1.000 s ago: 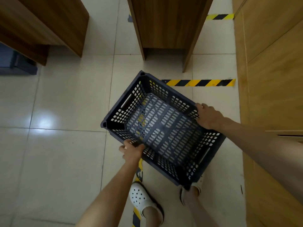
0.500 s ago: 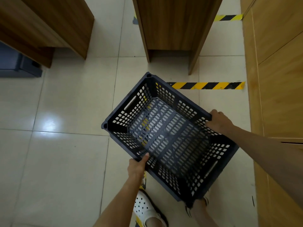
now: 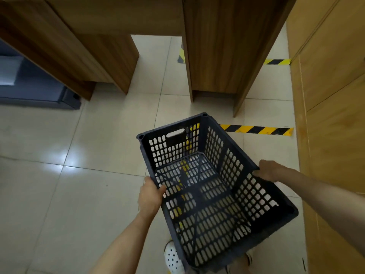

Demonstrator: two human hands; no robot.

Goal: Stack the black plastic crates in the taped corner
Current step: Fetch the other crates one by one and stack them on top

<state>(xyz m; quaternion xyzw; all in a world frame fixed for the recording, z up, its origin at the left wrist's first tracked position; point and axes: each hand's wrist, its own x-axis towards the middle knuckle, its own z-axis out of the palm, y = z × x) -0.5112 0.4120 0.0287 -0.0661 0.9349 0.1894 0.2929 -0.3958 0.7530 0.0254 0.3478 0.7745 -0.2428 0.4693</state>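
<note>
Bare forearms, no sleeves visible; white perforated clog (image 3: 172, 258) on one foot, other shoe mostly hidden, colour unclear.

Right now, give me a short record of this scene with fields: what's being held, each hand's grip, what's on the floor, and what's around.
held item: black crate, empty, carried above the floor, tilted
left hand: grip on the crate's left long rim, thumb inside
right hand: grip on the right long rim
floor: pale tiles; yellow-black tape strip ahead, more tape seen through the crate's holes
surroundings: wooden desk panels ahead, wooden wall on the right
feet: white perforated shoe under the crate
stacked crates: none in view
</note>
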